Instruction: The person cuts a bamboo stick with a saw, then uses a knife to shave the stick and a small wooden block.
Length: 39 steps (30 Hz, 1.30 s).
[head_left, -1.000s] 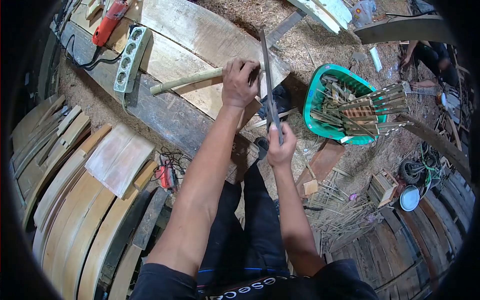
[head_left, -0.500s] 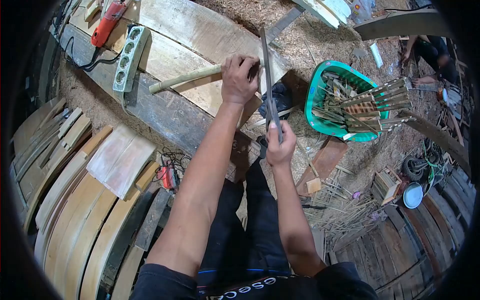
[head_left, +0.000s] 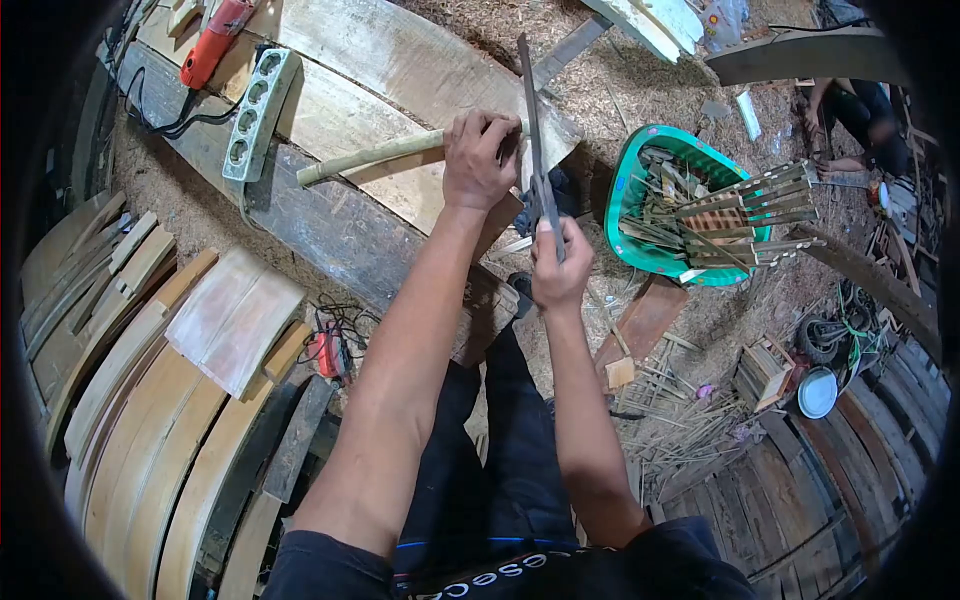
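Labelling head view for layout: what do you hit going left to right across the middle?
Curved wooden planks → power strip → bamboo pole → left hand → saw blade → green basket → white bowl.

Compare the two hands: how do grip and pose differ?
The left hand wraps over a pale bamboo pole lying across the plank, pinning it. The right hand sits nearer the body, clasping the saw by its near end, blade pointing away. Both are closed in full grips.
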{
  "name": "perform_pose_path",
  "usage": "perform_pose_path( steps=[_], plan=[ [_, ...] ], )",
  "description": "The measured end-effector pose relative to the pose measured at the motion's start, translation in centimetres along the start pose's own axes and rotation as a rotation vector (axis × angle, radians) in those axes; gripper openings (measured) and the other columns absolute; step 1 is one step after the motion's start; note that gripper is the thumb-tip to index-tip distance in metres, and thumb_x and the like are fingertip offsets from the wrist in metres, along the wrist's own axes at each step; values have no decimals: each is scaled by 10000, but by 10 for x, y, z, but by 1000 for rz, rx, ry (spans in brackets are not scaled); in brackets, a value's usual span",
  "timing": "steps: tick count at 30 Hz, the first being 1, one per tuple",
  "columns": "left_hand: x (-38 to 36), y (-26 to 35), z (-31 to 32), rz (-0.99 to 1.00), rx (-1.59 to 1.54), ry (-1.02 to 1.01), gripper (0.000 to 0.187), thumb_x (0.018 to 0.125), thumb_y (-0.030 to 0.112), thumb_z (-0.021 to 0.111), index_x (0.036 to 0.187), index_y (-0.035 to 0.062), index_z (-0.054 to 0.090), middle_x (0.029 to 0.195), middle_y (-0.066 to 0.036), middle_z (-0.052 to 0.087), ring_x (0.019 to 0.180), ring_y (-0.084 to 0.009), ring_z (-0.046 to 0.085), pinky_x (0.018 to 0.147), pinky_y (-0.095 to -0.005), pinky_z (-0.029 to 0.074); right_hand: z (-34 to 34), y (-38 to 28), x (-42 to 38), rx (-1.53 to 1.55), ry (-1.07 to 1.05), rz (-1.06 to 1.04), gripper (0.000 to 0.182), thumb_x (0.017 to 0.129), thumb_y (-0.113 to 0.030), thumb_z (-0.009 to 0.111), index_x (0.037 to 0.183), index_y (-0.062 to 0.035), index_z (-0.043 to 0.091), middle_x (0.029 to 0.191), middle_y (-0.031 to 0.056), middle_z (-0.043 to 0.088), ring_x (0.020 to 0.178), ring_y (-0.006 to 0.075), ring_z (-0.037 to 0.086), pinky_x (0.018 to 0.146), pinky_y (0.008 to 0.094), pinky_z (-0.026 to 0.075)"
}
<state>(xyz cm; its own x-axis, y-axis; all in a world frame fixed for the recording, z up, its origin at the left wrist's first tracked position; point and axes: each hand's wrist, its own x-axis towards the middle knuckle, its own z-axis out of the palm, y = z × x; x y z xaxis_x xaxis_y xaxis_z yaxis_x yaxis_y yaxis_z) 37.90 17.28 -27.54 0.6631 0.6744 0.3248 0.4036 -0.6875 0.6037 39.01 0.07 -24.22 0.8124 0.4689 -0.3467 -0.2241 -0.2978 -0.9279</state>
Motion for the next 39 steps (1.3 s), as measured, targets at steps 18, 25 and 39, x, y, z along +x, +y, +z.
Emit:
perform_pose_path(
  steps=[18,25,39],
  plan=[
    [-2,-2,3,-11,16,-4,210,774,204,740,978,175,701,996,-9,621,976,-248,573,862,-396,409,0,-2,5,-29,8,-29,253,972,-188,590,774,-32,566,642,-17,481,605,58,437,538,261,351],
    [1,-2,1,4,-9,-2,271,748,123,749,1014,154,706,1004,-21,617,978,-255,564,872,-386,417,-10,1,-32,-4,17,-7,242,964,-192,599,783,-31,584,631,-10,491,607,69,468,554,263,387],
    [-1,-1,2,-4,6,-3,271,740,119,748,1005,145,703,1006,-22,621,958,-260,573,885,-388,414,-5,-2,-6,-6,28,-10,241,951,-204,607,788,-27,593,617,28,527,570,88,473,531,286,382]
  ],
)
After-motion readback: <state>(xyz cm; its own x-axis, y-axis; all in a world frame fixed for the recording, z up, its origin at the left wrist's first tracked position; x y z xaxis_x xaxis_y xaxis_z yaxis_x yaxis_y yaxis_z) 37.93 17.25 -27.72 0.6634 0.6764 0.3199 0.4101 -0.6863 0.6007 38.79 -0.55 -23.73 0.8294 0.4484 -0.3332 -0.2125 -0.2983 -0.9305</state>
